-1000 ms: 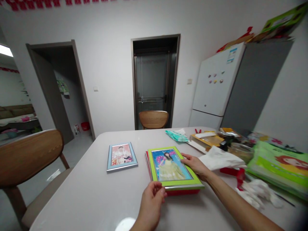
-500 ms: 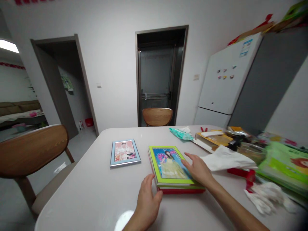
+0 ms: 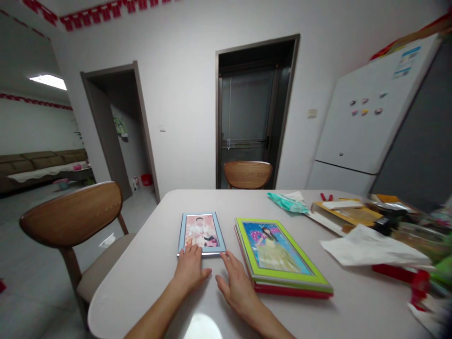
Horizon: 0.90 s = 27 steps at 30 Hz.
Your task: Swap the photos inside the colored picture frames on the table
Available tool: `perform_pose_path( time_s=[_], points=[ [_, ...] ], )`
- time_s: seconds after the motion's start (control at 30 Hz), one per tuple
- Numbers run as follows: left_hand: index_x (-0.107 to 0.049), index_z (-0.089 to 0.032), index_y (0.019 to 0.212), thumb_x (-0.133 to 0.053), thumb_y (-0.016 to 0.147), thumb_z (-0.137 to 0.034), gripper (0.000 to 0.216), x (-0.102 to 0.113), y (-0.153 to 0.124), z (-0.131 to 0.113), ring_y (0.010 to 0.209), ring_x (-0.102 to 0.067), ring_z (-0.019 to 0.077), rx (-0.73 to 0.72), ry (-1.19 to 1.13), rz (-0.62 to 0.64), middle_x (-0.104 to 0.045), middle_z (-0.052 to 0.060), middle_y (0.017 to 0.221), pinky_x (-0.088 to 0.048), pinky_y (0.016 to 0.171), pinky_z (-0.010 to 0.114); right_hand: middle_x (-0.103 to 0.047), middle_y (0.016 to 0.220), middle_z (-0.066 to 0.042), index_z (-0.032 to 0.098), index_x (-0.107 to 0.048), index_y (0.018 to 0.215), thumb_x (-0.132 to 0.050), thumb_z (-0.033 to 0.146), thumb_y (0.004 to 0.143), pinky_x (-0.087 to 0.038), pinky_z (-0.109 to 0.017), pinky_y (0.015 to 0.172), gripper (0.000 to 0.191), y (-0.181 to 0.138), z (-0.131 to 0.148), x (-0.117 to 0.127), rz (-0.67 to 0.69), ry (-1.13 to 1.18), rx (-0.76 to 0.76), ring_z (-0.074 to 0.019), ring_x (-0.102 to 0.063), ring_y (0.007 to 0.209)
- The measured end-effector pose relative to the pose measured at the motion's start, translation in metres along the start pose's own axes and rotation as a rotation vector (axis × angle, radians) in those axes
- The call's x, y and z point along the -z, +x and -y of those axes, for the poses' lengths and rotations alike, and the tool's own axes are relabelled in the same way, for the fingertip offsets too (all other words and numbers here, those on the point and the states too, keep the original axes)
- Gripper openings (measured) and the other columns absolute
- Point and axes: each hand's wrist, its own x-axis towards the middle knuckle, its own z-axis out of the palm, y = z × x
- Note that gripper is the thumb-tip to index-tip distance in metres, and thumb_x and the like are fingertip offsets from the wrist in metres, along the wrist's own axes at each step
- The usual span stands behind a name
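A small blue photo frame (image 3: 201, 232) lies flat on the white table (image 3: 148, 263). My left hand (image 3: 189, 267) rests open on the table, its fingertips touching the frame's near edge. My right hand (image 3: 237, 285) lies open beside it, fingers spread, its fingertips close to the frame's near right corner. Just right of my right hand sits a stack of frames, a green photo frame (image 3: 278, 249) on top of a red frame (image 3: 293, 289). Neither hand holds anything.
A wooden chair (image 3: 74, 221) stands at the table's left, another chair (image 3: 248, 173) at the far end. Papers (image 3: 370, 242), a yellow folder (image 3: 353, 214), a teal packet (image 3: 287, 202) and red items crowd the table's right side. A white fridge (image 3: 370, 117) stands behind.
Both hands left the green frame stack and moved left to the near edge of the blue frame. The camera view shifted left.
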Motion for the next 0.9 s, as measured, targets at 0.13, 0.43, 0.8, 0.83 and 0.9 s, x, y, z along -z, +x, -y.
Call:
perform_pose_path(
  time_s=[0.13,0.43,0.8,0.83,0.9],
  points=[
    [-0.049,-0.014,0.109,-0.057,0.062,-0.031,0.050,0.007,-0.056,-0.013,0.113,-0.035,0.0308,0.000,0.007,-0.006,-0.048,0.013,0.117,-0.023,0.095,0.045,-0.045,0.120,-0.019,0.009,-0.044,0.116,-0.044,0.029,0.074,-0.031,-0.045,0.094,0.047,0.003,-0.012,-0.006,0.021,-0.040,-0.049,-0.0280,-0.039,0.113],
    [-0.043,-0.015,0.113,-0.069,0.051,-0.040,0.071,-0.035,-0.106,-0.017,0.103,-0.044,0.0330,-0.307,-0.113,-0.079,-0.051,0.014,0.111,-0.027,0.093,0.051,-0.037,0.127,-0.018,0.004,-0.039,0.120,-0.037,0.026,0.075,-0.027,-0.037,0.098,0.050,-0.011,-0.001,-0.005,0.048,0.082,-0.115,-0.0223,-0.031,0.119],
    [-0.051,-0.019,0.093,-0.055,0.070,-0.018,0.023,0.008,-0.113,-0.030,0.082,-0.047,0.0210,-0.284,-0.253,-0.213,-0.053,0.005,0.088,-0.041,0.072,0.035,-0.046,0.122,-0.012,0.014,-0.041,0.120,-0.039,0.038,0.076,-0.036,-0.035,0.092,0.049,-0.012,0.015,0.022,-0.002,0.605,-0.270,-0.0197,-0.047,0.107],
    [-0.050,-0.020,0.095,-0.053,0.072,-0.018,0.023,0.017,-0.111,-0.029,0.083,-0.047,0.0207,-0.261,-0.310,-0.288,-0.052,0.005,0.089,-0.041,0.074,0.035,-0.045,0.123,-0.012,0.014,-0.039,0.121,-0.037,0.040,0.077,-0.035,-0.035,0.092,0.051,-0.011,0.021,0.025,0.001,0.627,-0.276,-0.0193,-0.046,0.107],
    [-0.048,-0.020,0.100,-0.050,0.075,-0.021,0.024,0.034,-0.107,-0.028,0.084,-0.048,0.0195,-0.166,-0.459,-0.452,-0.051,0.005,0.088,-0.041,0.076,0.035,-0.042,0.125,-0.012,0.015,-0.037,0.122,-0.036,0.042,0.078,-0.034,-0.035,0.094,0.051,-0.009,0.034,0.031,0.010,0.638,-0.234,-0.0190,-0.045,0.109]
  ],
)
